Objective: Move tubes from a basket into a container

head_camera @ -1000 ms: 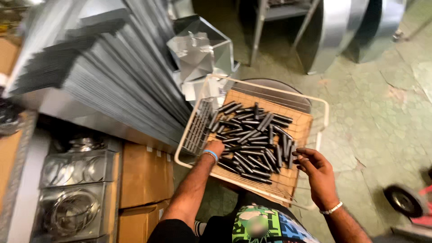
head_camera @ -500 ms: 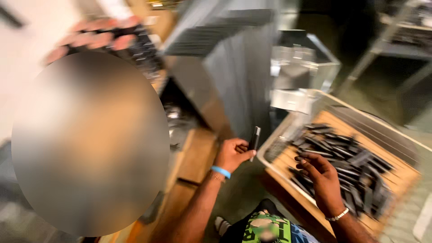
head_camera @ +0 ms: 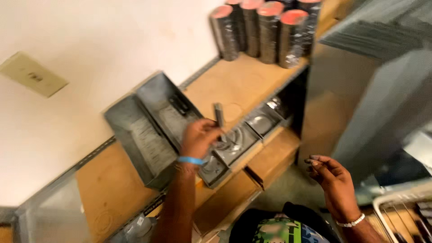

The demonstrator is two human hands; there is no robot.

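Observation:
My left hand (head_camera: 198,137), with a blue wristband, pinches a short dark metal strip (head_camera: 219,114) upright above the wooden shelf (head_camera: 238,83). It hovers just right of two open grey metal bins (head_camera: 148,128) that lie side by side on the shelf; a dark piece lies in the right-hand bin. My right hand (head_camera: 330,180), wearing a beaded bracelet, hangs lower right with its fingers loosely curled and nothing in it, near the corner of a white wire basket (head_camera: 396,202).
Several dark cylinders with reddish tops (head_camera: 265,29) stand at the back of the shelf. Round metal parts (head_camera: 245,135) lie on the level below, above cardboard boxes (head_camera: 270,155). Stacked sheet metal (head_camera: 382,94) leans at right. A wall plate (head_camera: 33,74) is at left.
The view swung left from the basket of dark strips to the shelf. My left hand carried one strip from the basket up over the bins; my right hand left the basket.

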